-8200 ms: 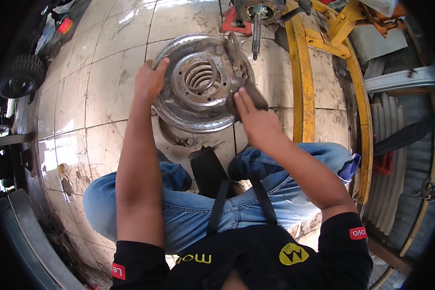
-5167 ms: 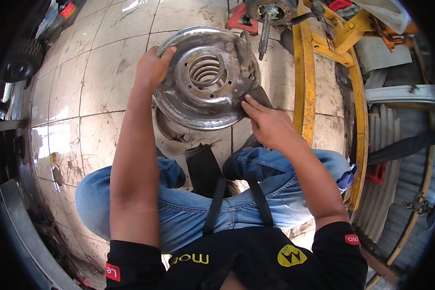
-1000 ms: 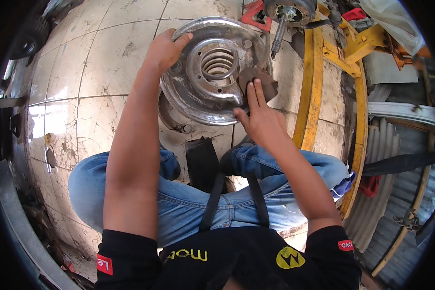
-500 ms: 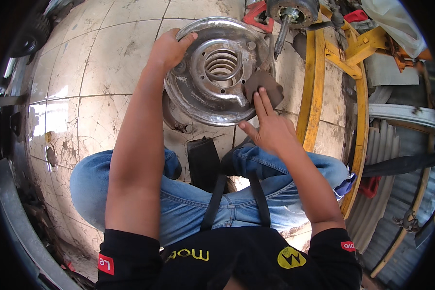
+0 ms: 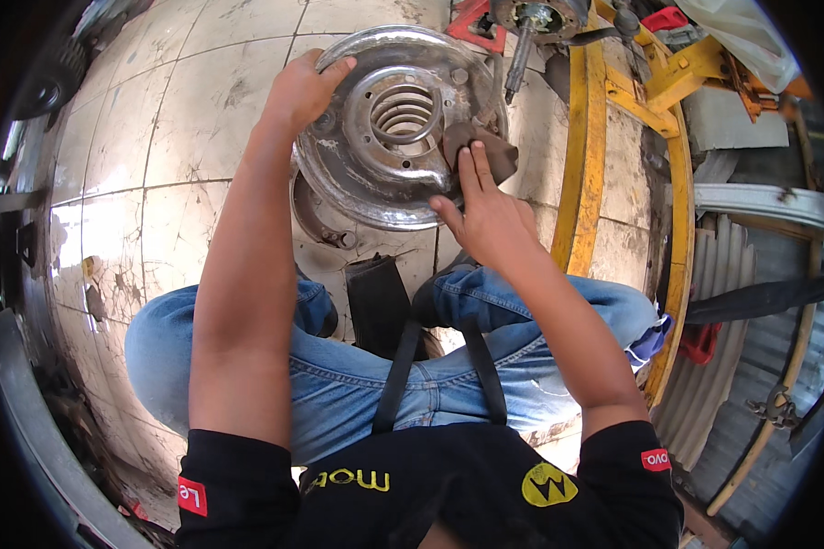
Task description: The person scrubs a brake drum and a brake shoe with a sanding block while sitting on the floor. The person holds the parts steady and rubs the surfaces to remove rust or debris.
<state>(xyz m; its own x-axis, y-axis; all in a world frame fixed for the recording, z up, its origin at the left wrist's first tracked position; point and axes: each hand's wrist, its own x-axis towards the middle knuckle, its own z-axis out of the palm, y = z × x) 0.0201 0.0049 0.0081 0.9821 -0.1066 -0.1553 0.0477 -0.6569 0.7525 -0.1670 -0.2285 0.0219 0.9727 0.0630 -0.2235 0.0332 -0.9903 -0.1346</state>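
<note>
A round metal brake backing plate (image 5: pixel 339 169) lies in front of me, its rim worn shiny. A coil spring (image 5: pixel 403 112) shows through its centre hole. My left hand (image 5: pixel 304 90) grips the plate's upper left rim, thumb on the face and fingers hidden behind the edge. On the plate's right side, my right hand (image 5: pixel 493 209) presses a brown piece of sandpaper (image 5: pixel 498 157) against the surface with two outstretched fingers. The paper bends over a raised part there. A curved brake shoe (image 5: pixel 316 218) lies on the floor under the plate's lower left edge.
A yellow metal frame (image 5: pixel 580 156) stands close to my right arm. Beyond the plate are a greasy hub with a shaft (image 5: pixel 520 64) and a red stand (image 5: pixel 476 27). A black strip (image 5: pixel 375 297) lies between my legs on the tiled floor (image 5: pixel 192 119).
My right hand has shifted slightly up along the plate's right side, and the sandpaper now looks more folded. The left hand keeps its hold. The whole view has shifted a little.
</note>
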